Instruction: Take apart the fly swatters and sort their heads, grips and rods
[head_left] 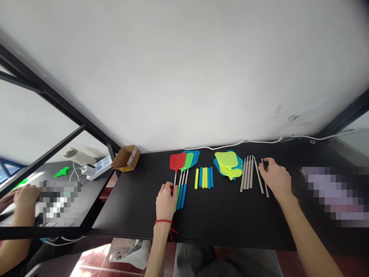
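The left hand [166, 201] is resting at the near ends of the blue-handled fly swatters [181, 196], and its grip is curled nearly shut around the thin stem of the red fly swatter [178, 161], with a red string [163, 221] hanging on the wrist. The right hand [273, 179] is reaching over the metal rods [248, 173], closer to them than the left hand is. Its fingers [264, 164] are bending down by the far end of the last rods, and I cannot tell if this grip is holding one. The rods and swatters are all lying long ways, pointing from the far edge of the table [138, 215] to the near edge. Short yellow and blue sleeves [204, 177] are lying between the hands. A cardboard box [126, 158] is sitting at the far left corner, and its label is too small to read
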Demonstrator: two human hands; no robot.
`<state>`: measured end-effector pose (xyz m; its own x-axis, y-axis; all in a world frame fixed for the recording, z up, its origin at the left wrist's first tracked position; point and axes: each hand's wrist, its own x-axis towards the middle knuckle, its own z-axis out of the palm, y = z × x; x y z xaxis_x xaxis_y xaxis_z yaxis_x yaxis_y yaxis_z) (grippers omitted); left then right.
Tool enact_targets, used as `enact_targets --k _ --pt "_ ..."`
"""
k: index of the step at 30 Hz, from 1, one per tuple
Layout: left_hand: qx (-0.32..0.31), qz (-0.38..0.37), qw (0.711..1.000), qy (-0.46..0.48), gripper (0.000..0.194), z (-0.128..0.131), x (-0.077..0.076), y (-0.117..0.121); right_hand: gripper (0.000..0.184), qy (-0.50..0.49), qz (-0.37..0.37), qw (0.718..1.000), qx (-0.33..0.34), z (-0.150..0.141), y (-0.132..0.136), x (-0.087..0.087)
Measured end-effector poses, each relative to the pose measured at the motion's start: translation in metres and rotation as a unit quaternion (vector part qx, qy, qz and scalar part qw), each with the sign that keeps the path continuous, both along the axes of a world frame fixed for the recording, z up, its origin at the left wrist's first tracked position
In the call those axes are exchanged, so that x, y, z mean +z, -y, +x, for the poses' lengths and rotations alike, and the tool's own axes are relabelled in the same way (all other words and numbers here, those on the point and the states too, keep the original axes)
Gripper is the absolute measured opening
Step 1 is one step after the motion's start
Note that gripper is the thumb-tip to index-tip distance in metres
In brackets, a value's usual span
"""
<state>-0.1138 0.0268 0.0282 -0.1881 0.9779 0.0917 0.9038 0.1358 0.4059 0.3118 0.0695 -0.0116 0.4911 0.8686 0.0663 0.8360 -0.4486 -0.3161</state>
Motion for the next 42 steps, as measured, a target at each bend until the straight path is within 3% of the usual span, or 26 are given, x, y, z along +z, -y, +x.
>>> enact_targets --k 6,9,13,17,19,22,24,26,29,33,37,42 --pt "-0.019 0.009 1.0 -0.013 0.02 -0.007 -0.009 -0.01 0.049 -0.023 0.024 0.999 0.001 0.0 0.001 0.001" --pt "-0.021 0.058 0.998 0.012 0.019 -0.014 -0.009 -0.007 0.047 -0.038 0.071 0.997 -0.001 -0.001 0.004 0.003" --pt "-0.03 0.145 0.987 0.068 0.017 -0.012 0.005 0.006 0.039 -0.03 0.177 0.984 -0.014 -0.008 0.01 0.012" --pt "-0.082 0.122 0.973 0.18 0.017 0.02 0.021 0.02 0.027 -0.083 0.297 0.95 0.04 -0.032 0.014 0.03" --pt "-0.121 0.097 0.96 0.233 0.016 0.047 0.026 0.021 0.027 -0.21 0.274 0.928 0.138 -0.053 0.015 0.042" --pt "-0.197 0.071 0.939 0.271 0.016 0.09 0.026 0.014 0.028 -0.424 0.139 0.835 0.322 -0.092 0.012 0.058" --pt "-0.243 0.072 0.928 0.272 0.017 0.113 0.023 0.005 0.028 -0.493 0.094 0.778 0.378 -0.115 0.008 0.065" --pt "-0.276 0.076 0.918 0.274 0.018 0.127 0.019 -0.004 0.029 -0.545 0.103 0.747 0.365 -0.13 0.004 0.065" --pt "-0.293 0.066 0.911 0.283 0.022 0.131 0.011 -0.014 0.035 -0.577 0.118 0.742 0.321 -0.133 0.001 0.057" --pt "-0.319 0.015 0.898 0.304 0.031 0.122 0.004 -0.022 0.036 -0.574 0.114 0.748 0.314 -0.121 0.002 0.046" --pt "-0.315 -0.036 0.876 0.363 0.041 0.118 0.0 -0.024 0.039 -0.579 0.109 0.748 0.304 -0.119 0.005 0.044" --pt "-0.312 -0.035 0.872 0.377 0.041 0.121 0.0 -0.022 0.041 -0.596 0.107 0.743 0.284 -0.125 0.004 0.041"
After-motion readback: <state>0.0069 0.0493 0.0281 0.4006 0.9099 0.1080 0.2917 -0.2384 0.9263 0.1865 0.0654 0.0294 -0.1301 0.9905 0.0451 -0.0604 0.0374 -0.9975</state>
